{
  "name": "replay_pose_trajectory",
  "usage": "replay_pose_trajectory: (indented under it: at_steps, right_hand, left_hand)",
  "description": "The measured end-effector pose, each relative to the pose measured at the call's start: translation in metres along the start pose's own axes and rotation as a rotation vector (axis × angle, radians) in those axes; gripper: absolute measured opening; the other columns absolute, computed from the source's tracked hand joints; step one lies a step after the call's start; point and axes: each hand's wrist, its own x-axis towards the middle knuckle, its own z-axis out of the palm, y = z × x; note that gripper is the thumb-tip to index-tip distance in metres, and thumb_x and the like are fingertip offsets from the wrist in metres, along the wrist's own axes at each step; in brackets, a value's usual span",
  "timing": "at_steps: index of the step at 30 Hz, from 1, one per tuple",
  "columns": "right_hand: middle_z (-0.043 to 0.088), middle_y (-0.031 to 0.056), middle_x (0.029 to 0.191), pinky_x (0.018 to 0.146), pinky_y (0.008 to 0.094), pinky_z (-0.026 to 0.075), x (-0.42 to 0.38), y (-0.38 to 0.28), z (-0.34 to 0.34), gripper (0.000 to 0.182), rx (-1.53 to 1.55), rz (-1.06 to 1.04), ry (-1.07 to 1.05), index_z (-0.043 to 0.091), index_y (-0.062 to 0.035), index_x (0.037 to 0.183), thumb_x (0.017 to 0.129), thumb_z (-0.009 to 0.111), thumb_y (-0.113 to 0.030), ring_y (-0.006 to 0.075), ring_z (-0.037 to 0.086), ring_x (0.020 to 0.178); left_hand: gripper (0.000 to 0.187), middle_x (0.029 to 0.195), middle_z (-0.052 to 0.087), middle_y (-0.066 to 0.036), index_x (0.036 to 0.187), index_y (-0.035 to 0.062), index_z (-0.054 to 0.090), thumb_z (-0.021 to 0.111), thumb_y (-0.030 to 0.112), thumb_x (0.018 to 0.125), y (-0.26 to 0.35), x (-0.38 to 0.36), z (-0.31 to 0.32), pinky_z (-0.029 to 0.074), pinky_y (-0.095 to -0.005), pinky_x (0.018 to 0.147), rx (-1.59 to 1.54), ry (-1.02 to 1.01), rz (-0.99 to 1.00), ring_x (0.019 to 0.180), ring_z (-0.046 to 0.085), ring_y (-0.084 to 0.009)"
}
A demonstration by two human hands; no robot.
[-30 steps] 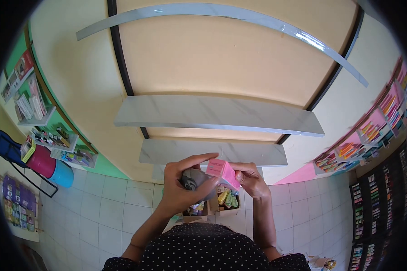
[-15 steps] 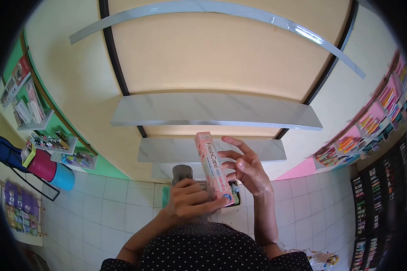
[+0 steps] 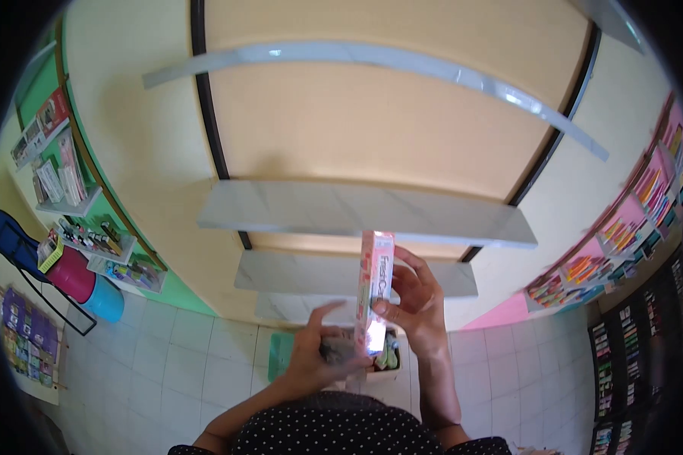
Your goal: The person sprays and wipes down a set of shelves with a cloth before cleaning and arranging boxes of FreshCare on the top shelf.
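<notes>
My right hand (image 3: 421, 307) grips a slim pink and white FreshCare box (image 3: 375, 292) by its side, thumb in front and fingers behind. The box stands nearly upright, and its lower front shines with glare. My left hand (image 3: 311, 349) is just left of the box's bottom end, with a dark grey, soft-looking roll (image 3: 337, 349) held in the palm. Its index finger and thumb are spread apart. Blur hides whether the left thumb touches the box.
Ahead, a marbled grey shelf (image 3: 364, 211) spans the wall, with a lower shelf (image 3: 288, 271) beneath. On the floor are a green container (image 3: 279, 356) and a box of goods (image 3: 389, 360). A blue bucket (image 3: 105, 298) and stocked side shelves (image 3: 637, 197) flank me.
My right hand has closed around the FreshCare box, which is now more upright. My left hand has let go of the box's lower end and lowered the grey roll. The view has tilted upward.
</notes>
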Motion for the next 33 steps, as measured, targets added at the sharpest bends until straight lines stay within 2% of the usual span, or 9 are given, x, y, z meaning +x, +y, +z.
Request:
replay_pose_trajectory:
  at_steps: [3, 6, 10, 12, 13, 17, 22, 26, 33]
  right_hand:
    - [0.052, 0.007, 0.094, 0.072, 0.0296, 0.05, -0.003, 0.004, 0.004, 0.057, -0.117, -0.135, 0.021, 0.038, -0.0014, 0.115, 0.064, 0.062, 0.01, 0.0145, 0.051, 0.088]
    - [0.053, 0.0096, 0.1, 0.074, 0.0301, 0.048, -0.008, 0.005, -0.002, 0.049, -0.271, 0.08, -0.11, 0.044, 0.0005, 0.108, 0.065, 0.067, 0.0, 0.0173, 0.052, 0.094]
    - [0.056, 0.0108, 0.091, 0.073, 0.0327, 0.049, 0.003, -0.018, 0.002, 0.045, -0.349, -0.083, 0.005, 0.048, 0.0031, 0.1, 0.061, 0.07, 0.0, 0.0194, 0.056, 0.087]
    - [0.056, 0.0088, 0.09, 0.073, 0.0336, 0.048, 0.022, -0.069, 0.0, 0.045, -0.02, -0.369, 0.053, 0.046, 0.0016, 0.103, 0.066, 0.069, -0.007, 0.0198, 0.056, 0.084]
    - [0.056, 0.009, 0.086, 0.072, 0.0356, 0.048, 0.039, -0.11, 0.01, 0.041, -0.27, -0.728, 0.097, 0.046, 0.002, 0.099, 0.066, 0.068, -0.008, 0.0199, 0.056, 0.08]
    - [0.056, 0.0107, 0.08, 0.071, 0.0302, 0.047, 0.121, -0.267, 0.067, 0.031, -0.493, -1.24, -0.026, 0.047, 0.0034, 0.093, 0.075, 0.061, -0.016, 0.0174, 0.057, 0.073]
    - [0.058, 0.0153, 0.083, 0.067, 0.0268, 0.052, 0.229, -0.37, 0.121, 0.044, -0.793, -1.002, -0.036, 0.047, 0.0117, 0.095, 0.065, 0.069, -0.012, 0.0189, 0.06, 0.071]
    - [0.058, 0.0124, 0.087, 0.073, 0.025, 0.048, 0.252, -0.373, 0.138, 0.038, -0.984, -0.57, -0.089, 0.051, 0.0071, 0.094, 0.069, 0.067, -0.016, 0.0166, 0.059, 0.074]
    - [0.06, 0.0137, 0.082, 0.071, 0.0267, 0.049, 0.273, -0.374, 0.15, 0.033, -0.803, -0.388, -0.109, 0.057, 0.0029, 0.087, 0.061, 0.073, -0.01, 0.0195, 0.059, 0.075]
  left_hand:
    - [0.041, 0.068, 0.06, -0.006, 0.1, 0.0049, 0.051, 0.067, 0.024, 0.068, -0.016, 0.002, 0.0, 0.044, -0.0245, 0.057, 0.111, -0.094, 0.038, 0.06, 0.056, -0.0103]
    - [0.026, 0.064, 0.056, -0.003, 0.088, 0.0021, 0.058, 0.066, 0.018, 0.069, -0.011, 0.01, 0.001, 0.043, -0.0246, 0.06, -0.078, 0.01, 0.016, 0.064, 0.054, -0.0112]
    - [0.031, 0.051, 0.044, 0.001, 0.107, -0.0024, 0.043, 0.053, 0.004, 0.079, -0.005, 0.019, 0.003, 0.033, -0.0202, 0.039, -0.31, 0.005, 0.132, 0.043, 0.04, -0.0054]
    - [0.032, 0.049, 0.043, 0.0, 0.109, -0.0027, 0.042, 0.052, 0.005, 0.08, -0.008, 0.02, 0.001, 0.033, -0.0202, 0.039, -0.42, 0.046, 0.151, 0.042, 0.039, -0.0051]
    - [0.032, 0.049, 0.042, 0.0, 0.109, -0.0031, 0.041, 0.052, 0.006, 0.08, -0.01, 0.019, -0.004, 0.032, -0.0204, 0.038, -0.411, 0.03, 0.138, 0.04, 0.037, -0.0053]
    - [0.029, 0.047, 0.041, 0.001, 0.106, -0.0025, 0.043, 0.052, 0.008, 0.081, -0.019, 0.016, -0.014, 0.03, -0.0198, 0.037, -0.446, 0.086, 0.13, 0.038, 0.034, -0.0043]
    - [0.024, 0.048, 0.041, 0.003, 0.101, -0.0019, 0.047, 0.054, 0.007, 0.079, -0.038, 0.01, -0.025, 0.028, -0.0181, 0.036, -0.343, 0.213, 0.116, 0.038, 0.033, -0.0031]
    - [0.02, 0.049, 0.04, 0.004, 0.097, -0.0016, 0.049, 0.054, 0.006, 0.079, -0.037, 0.002, -0.039, 0.026, -0.0173, 0.035, -0.322, 0.251, 0.064, 0.039, 0.033, -0.0026]
    - [0.017, 0.05, 0.04, 0.003, 0.094, -0.0015, 0.051, 0.054, 0.005, 0.078, -0.037, -0.002, -0.053, 0.026, -0.0172, 0.035, -0.371, 0.3, 0.041, 0.039, 0.034, -0.0025]
